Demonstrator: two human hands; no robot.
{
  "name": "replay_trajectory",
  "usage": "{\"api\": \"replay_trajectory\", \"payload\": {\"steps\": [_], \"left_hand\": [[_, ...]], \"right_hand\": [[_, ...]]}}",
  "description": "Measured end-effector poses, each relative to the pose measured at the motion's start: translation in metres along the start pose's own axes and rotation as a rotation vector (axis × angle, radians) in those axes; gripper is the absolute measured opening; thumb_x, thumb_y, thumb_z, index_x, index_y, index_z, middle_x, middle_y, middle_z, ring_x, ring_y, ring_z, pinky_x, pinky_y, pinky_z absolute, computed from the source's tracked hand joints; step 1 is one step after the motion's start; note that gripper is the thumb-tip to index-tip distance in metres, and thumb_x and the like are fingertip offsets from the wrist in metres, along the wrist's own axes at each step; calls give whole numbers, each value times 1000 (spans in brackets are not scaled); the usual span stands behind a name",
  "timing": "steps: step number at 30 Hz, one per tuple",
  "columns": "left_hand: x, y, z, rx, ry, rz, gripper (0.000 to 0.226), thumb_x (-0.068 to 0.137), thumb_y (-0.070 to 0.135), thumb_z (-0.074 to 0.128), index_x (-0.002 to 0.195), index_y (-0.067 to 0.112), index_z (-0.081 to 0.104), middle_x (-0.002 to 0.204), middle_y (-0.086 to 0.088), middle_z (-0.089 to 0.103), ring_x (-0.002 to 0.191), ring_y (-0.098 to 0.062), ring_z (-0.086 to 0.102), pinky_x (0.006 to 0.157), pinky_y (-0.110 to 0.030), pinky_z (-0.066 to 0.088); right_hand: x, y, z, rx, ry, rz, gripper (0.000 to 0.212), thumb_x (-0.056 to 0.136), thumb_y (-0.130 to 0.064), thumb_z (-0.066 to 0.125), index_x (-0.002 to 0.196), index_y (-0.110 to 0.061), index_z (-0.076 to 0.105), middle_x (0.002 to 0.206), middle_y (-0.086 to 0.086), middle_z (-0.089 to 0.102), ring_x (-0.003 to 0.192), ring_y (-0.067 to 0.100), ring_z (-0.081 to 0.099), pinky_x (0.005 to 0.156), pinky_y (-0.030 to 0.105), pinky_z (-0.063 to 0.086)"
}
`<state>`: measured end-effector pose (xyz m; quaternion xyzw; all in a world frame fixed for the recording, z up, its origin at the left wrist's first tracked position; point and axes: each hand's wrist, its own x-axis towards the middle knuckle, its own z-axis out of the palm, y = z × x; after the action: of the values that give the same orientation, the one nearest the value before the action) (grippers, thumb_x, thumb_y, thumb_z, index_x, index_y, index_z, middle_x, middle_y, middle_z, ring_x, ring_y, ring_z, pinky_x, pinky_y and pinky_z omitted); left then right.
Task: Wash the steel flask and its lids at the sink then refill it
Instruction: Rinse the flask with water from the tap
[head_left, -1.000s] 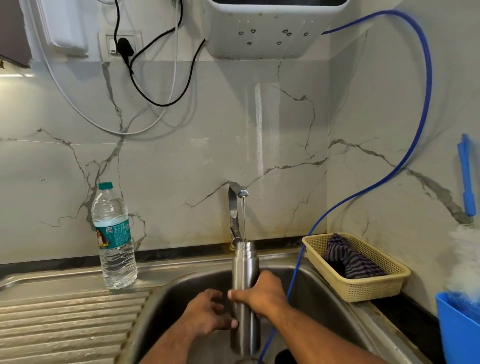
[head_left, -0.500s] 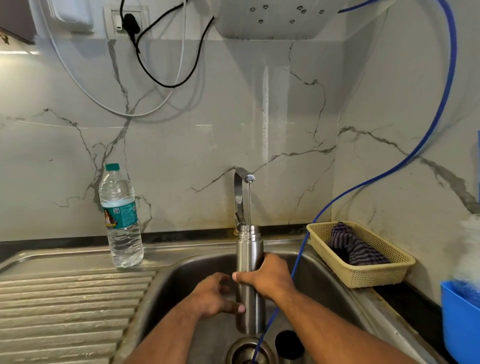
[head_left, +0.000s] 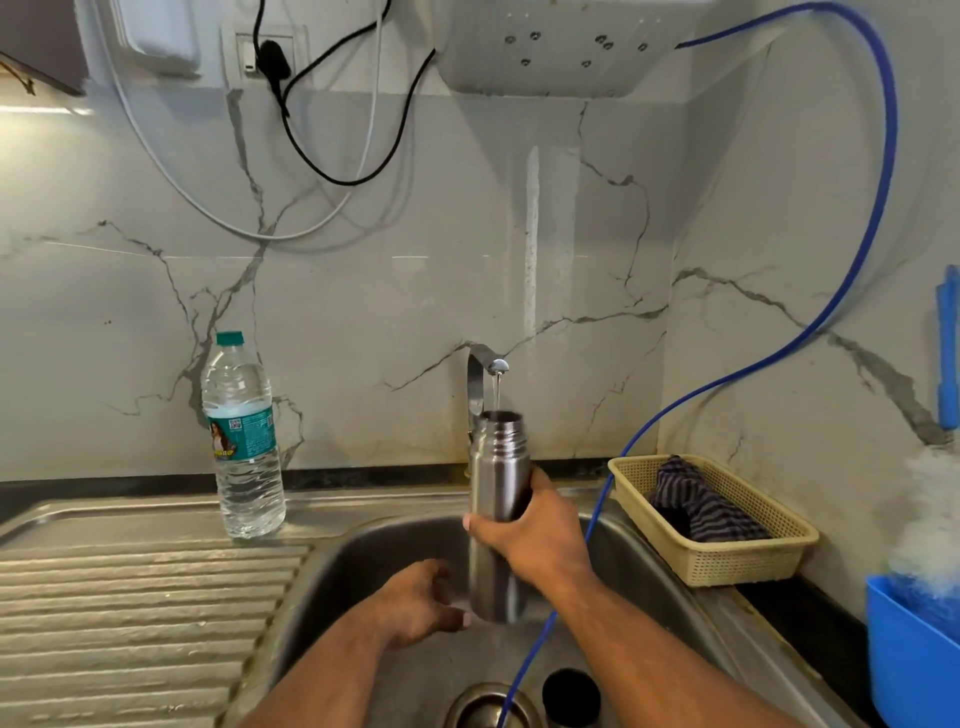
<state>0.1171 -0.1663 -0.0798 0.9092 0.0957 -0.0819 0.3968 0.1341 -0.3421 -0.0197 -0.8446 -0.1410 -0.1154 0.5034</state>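
The steel flask (head_left: 497, 478) stands upright and uncapped over the sink basin (head_left: 363, 561), its mouth directly under the tap (head_left: 485, 366). A thin stream of water runs from the tap into it. My right hand (head_left: 530, 535) grips the flask around its middle. My left hand (head_left: 423, 603) is lower, beside the flask's base, with its fingertips against the bottom part of the flask. A black lid (head_left: 570, 696) lies on the sink floor near the drain (head_left: 491, 706).
A plastic water bottle (head_left: 241, 441) stands on the steel drainboard (head_left: 130, 613) at left. A blue hose (head_left: 852, 260) hangs down into the drain. A beige basket (head_left: 727, 564) with a striped cloth sits at right, a blue bin (head_left: 909, 670) beyond it.
My right hand has lifted the flask a little higher under the tap. My left hand slid from the flask's middle down to its base.
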Motion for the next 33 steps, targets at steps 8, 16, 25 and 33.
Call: {"api": "replay_trajectory", "payload": {"steps": [8, 16, 25, 33], "left_hand": [[-8, 6, 0, -401, 90, -194, 17, 103, 25, 51, 108, 18, 66, 105, -8, 73, 88, -23, 70, 70, -34, 54], [3, -5, -16, -1015, 72, -342, 47, 110, 37, 38, 109, -3, 62, 97, -24, 70, 88, -33, 69, 64, -40, 58], [7, -4, -5, -888, 14, -382, 30, 108, 11, 36, 93, -2, 59, 69, -16, 61, 63, -26, 63, 48, -33, 59], [8, -14, -3, -770, 3, -326, 31, 103, -9, 35, 87, -4, 61, 57, -13, 59, 56, -20, 57, 49, -29, 56]], "right_hand": [[6, 11, -8, -659, -78, -148, 95, 74, -41, 81, 152, -47, 28, 139, -7, 44, 132, 18, 41, 115, 46, 27], [2, 17, -4, -969, -136, -232, 93, 81, -22, 79, 155, -45, 28, 148, 5, 37, 142, 27, 29, 122, 53, 14], [-1, 16, -3, -1079, -176, -252, 86, 81, -29, 82, 151, -44, 34, 149, 10, 39, 143, 33, 27, 120, 57, 12], [-4, 8, -4, -1079, -195, -275, 85, 81, -27, 81, 150, -43, 36, 148, 9, 40, 143, 34, 26, 120, 59, 9]]}}
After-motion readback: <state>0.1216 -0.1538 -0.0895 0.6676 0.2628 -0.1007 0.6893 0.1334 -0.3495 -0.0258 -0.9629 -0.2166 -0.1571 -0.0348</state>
